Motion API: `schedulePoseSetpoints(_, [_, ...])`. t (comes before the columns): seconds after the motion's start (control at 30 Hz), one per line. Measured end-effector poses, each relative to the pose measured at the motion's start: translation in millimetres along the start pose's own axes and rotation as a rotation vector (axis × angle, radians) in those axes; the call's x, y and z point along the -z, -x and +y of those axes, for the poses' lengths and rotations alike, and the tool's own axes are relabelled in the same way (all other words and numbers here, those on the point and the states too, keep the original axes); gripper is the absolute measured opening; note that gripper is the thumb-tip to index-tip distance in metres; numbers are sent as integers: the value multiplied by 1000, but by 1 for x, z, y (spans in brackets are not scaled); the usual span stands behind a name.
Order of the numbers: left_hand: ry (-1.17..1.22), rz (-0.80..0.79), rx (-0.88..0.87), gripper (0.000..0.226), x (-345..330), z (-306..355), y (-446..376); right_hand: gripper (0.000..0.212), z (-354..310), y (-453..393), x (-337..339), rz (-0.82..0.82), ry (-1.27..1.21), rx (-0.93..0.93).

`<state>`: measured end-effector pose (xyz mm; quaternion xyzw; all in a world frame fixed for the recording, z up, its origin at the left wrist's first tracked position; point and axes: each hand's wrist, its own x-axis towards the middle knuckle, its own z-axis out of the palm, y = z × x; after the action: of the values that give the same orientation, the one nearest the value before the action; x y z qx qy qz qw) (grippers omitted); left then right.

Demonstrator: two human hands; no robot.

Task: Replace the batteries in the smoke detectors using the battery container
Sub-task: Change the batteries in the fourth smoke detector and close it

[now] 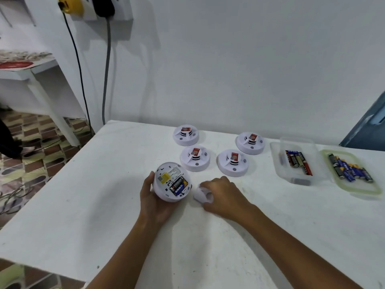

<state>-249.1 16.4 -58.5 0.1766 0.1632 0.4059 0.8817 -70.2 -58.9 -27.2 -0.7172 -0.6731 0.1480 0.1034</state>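
Holding: left hand (155, 198) grips the opened smoke detector (171, 184) at frame centre, back side up, two batteries (178, 185) seated in its bay.
Right hand (221, 195): fingers curled round a white cover piece (201, 195) on the table (104, 205).
Other detectors (233, 162): four, face up, above centre.
Battery container (295, 161): clear, right of frame, batteries inside.
Lid (354, 174): far right, carrying blue batteries.

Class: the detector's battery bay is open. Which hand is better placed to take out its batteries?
Right. The left hand holds the open smoke detector, batteries showing. The right hand, beside it, grips only a small white piece, probably the cover, and sits nearer the battery container.
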Motion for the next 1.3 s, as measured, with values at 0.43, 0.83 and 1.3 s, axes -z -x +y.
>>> schedulePoseSetpoints(0.43, [-237, -47, 49, 85, -6, 0, 2, 66, -54, -7, 45, 127, -680, 18])
schedulePoseSetpoints(0.83, [-282, -42, 30, 82, 0, 0, -2, 34, -72, -28, 38, 70, -429, 84])
schedulePoseSetpoints(1.3, [-273, -7, 58, 91, 2, 1, -6, 53, -75, -35, 47, 34, -385, 40])
